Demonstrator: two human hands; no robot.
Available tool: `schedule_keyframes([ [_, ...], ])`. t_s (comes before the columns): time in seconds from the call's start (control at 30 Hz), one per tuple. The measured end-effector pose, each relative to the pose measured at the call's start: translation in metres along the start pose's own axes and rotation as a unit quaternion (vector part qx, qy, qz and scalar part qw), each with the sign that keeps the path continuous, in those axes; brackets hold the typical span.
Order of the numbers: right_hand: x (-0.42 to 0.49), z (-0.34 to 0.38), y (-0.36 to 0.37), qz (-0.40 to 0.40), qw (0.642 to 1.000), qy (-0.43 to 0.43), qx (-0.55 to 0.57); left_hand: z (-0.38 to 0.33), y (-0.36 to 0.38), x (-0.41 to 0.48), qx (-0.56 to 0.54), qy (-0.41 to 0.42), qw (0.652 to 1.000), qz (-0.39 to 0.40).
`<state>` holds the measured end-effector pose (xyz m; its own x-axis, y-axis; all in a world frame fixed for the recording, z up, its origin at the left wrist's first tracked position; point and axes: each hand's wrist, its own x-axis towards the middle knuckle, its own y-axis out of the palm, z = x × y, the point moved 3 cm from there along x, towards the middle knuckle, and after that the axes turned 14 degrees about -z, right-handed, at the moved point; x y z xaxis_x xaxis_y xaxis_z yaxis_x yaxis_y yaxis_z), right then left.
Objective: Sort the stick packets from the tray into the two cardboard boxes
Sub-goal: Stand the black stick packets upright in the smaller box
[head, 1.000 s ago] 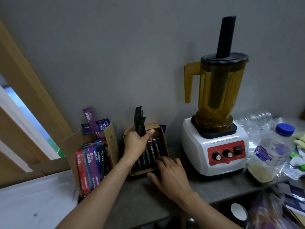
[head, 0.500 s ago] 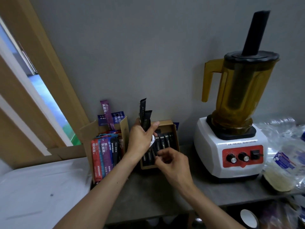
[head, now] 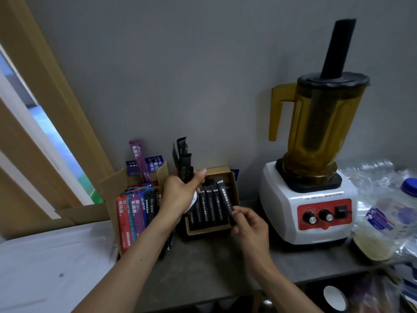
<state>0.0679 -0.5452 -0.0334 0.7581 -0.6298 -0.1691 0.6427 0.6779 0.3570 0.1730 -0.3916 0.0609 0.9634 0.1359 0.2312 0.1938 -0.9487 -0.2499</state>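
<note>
Two open cardboard boxes stand against the wall. The left box (head: pixel 108 188) holds several coloured stick packets (head: pixel 133 213), with a purple one (head: pixel 140 159) sticking up at the back. The right box (head: pixel 235 186) holds a row of black stick packets (head: pixel 207 206). My left hand (head: pixel 178 195) grips a bunch of black packets (head: pixel 184 161) upright above the right box's left side. My right hand (head: pixel 248 224) pinches the lower end of one black packet (head: pixel 224 195), which lies tilted over the box's right side.
A white-based blender (head: pixel 309 199) with an amber jug (head: pixel 320 127) stands just right of the boxes. Plastic bottles and bags (head: pixel 383 204) crowd the far right. A white surface (head: pixel 52 267) lies at the left, below a wooden window frame (head: pixel 45 105).
My right hand has lifted from the box's front edge and picked up one black packet from the row. The left hand keeps its bunch upright. The camera has come closer.
</note>
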Motion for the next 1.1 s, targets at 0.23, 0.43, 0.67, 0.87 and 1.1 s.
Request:
schedule_keyframes([
  [0.23,-0.005,-0.007,0.008,0.043,0.998,-0.028,-0.019,-0.003,0.003,-0.007,0.010,-0.035,0.999,0.037],
  [0.43,0.007,0.004,0.017,0.133,0.982,-0.072,-0.113,-0.010,-0.002,0.000,0.046,-0.002,0.998,0.031],
  [0.67,0.023,0.010,0.041,0.157,0.969,-0.087,-0.167,-0.013,-0.011,0.001,0.060,0.037,0.997,0.018],
  [0.87,0.038,-0.019,0.071,0.138,0.927,-0.137,-0.321,-0.017,-0.022,0.001,0.050,0.068,0.996,-0.013],
  [1.1,0.039,-0.043,0.085,0.131,0.880,-0.194,-0.413,-0.011,-0.034,-0.004,-0.013,0.027,0.999,0.020],
])
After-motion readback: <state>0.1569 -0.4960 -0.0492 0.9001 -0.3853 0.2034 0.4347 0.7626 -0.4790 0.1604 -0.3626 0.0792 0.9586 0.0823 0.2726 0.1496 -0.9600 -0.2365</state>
